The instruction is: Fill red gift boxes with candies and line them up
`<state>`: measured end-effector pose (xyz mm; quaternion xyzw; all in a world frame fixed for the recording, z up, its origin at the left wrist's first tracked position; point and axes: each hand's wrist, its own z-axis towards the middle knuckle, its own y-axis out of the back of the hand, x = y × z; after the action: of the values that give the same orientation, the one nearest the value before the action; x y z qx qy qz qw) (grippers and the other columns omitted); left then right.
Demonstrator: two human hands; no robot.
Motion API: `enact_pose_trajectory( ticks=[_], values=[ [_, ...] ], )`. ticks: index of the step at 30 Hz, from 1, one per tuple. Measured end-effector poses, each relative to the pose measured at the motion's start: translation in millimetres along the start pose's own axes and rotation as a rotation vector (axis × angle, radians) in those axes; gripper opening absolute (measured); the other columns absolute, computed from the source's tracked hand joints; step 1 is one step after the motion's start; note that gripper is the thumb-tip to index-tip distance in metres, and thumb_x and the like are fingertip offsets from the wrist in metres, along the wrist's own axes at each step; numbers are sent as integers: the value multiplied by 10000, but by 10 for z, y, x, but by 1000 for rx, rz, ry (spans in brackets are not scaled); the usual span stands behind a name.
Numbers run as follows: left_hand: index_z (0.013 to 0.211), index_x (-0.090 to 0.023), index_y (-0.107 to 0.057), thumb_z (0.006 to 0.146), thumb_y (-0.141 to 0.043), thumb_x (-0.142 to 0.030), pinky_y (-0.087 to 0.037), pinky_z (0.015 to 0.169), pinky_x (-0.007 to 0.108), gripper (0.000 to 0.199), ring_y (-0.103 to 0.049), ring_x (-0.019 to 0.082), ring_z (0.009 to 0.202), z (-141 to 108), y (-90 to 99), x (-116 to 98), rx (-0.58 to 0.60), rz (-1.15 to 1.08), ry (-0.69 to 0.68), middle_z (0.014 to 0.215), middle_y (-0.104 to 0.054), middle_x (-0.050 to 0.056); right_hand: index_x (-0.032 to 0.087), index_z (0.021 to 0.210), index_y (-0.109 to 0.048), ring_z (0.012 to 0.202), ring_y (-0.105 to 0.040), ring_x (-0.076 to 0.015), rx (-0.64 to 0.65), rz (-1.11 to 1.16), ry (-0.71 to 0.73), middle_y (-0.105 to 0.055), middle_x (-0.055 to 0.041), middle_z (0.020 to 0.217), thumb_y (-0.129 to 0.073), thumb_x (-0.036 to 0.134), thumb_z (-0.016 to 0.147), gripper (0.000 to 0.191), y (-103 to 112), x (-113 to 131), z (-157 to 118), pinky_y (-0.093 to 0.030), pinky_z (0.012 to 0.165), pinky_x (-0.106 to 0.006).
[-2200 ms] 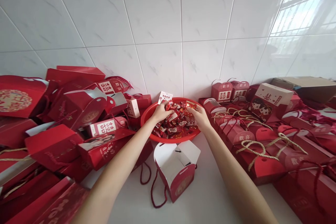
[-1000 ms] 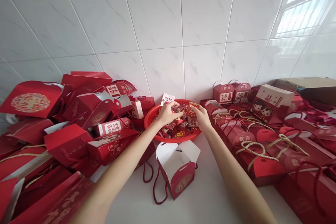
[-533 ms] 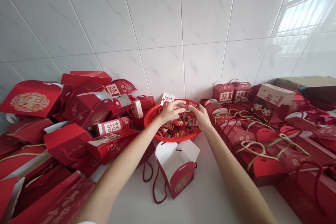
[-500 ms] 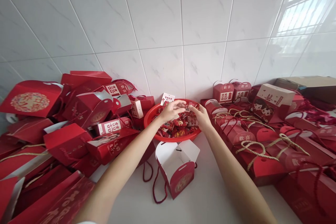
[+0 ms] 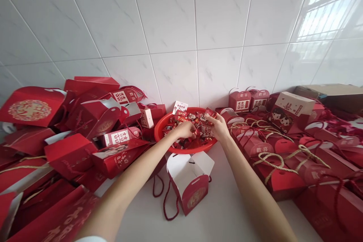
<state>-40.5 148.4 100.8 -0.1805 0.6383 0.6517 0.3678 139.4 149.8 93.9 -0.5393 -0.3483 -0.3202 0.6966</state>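
The red-wrapped sweets lie heaped in a round red plastic basin near the wall, under and around the left hand. That hand is at the middle of the heap, fingers curled down among the sweets; whether it grips one cannot be told. The right hand, over the basin's right side, is closed on a small red-wrapped packet, pinched between thumb and fingers; whether more than one is there is unclear.

Counted, there is one basin, one white printed card upright at its far left edge, and one open dark-red paper box with a white inside, just on the near side of the basin on the white counter. Two small dome-topped red boxes stand side by side at the far right, and one brown cardboard box lies farther right. The sweets overlap too much to count, as do the red paper boxes piled on the left.
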Motion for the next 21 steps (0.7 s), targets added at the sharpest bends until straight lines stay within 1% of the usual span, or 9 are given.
enact_pose_trajectory(
  ticks=[2, 5, 8, 10, 11, 13, 16, 18, 21],
  values=[
    [558, -198, -634, 544, -847, -271, -460, 643, 302, 225, -616, 210, 619, -34, 62, -45, -47, -67, -24, 543, -620, -19, 215, 778, -646, 834, -693, -221, -3, 0, -15, -707, -7, 784, -856, 371, 545, 350, -2, 12, 10, -583, 755, -373],
    [733, -182, -699, 684, -795, -405, -515, 735, 329, 248, -669, 223, 761, -108, 176, -125, -116, -189, -67, 739, -706, 16, 219, 762, -653, 878, -695, -237, -6, 43, -65, -728, -22, 825, -847, 341, 563, 304, -26, 65, 12, -597, 722, -366],
    [949, -168, -714, 686, -814, -351, -537, 838, 363, 335, -692, 232, 885, -193, 270, -197, -158, -284, -85, 887, -732, 52, 226, 770, -660, 896, -698, -243, 44, 46, -115, -740, -24, 849, -833, 321, 598, 262, -77, 144, -27, -605, 698, -356],
    [1083, -161, -676, 656, -840, -282, -543, 863, 377, 473, -695, 227, 905, -252, 311, -244, -182, -325, -82, 933, -728, 66, 225, 799, -674, 883, -703, -241, 100, -3, -135, -745, -22, 855, -828, 320, 614, 259, -121, 197, -80, -603, 690, -348],
    [1110, -159, -655, 645, -849, -260, -549, 856, 379, 513, -696, 219, 888, -283, 324, -268, -190, -345, -78, 925, -722, 63, 222, 818, -685, 876, -706, -240, 127, -28, -140, -749, -25, 862, -829, 322, 615, 268, -143, 220, -111, -601, 685, -342],
    [1087, -163, -631, 625, -865, -241, -560, 821, 369, 524, -694, 201, 828, -350, 336, -321, -197, -376, -81, 872, -707, 40, 212, 850, -705, 848, -712, -239, 171, -61, -140, -754, -36, 877, -837, 330, 611, 298, -185, 261, -176, -597, 667, -331],
    [1015, -186, -609, 598, -887, -261, -549, 774, 330, 507, -674, 179, 778, -482, 329, -403, -203, -382, -129, 808, -669, 2, 203, 863, -714, 767, -709, -217, 220, -80, -130, -751, -33, 853, -855, 347, 599, 333, -235, 321, -260, -595, 642, -323],
    [1016, -199, -591, 617, -881, -299, -534, 757, 305, 503, -661, 172, 785, -609, 322, -452, -207, -367, -176, 824, -654, 0, 200, 863, -712, 713, -697, -200, 264, -96, -133, -744, -22, 826, -864, 352, 594, 344, -263, 373, -308, -589, 623, -315],
    [1026, -215, -552, 684, -846, -372, -518, 704, 274, 478, -649, 167, 794, -877, 345, -522, -200, -349, -214, 906, -632, 12, 193, 873, -707, 700, -694, -204, 315, -138, -126, -738, -19, 809, -859, 358, 604, 350, -298, 486, -387, -577, 617, -315]
  ],
)
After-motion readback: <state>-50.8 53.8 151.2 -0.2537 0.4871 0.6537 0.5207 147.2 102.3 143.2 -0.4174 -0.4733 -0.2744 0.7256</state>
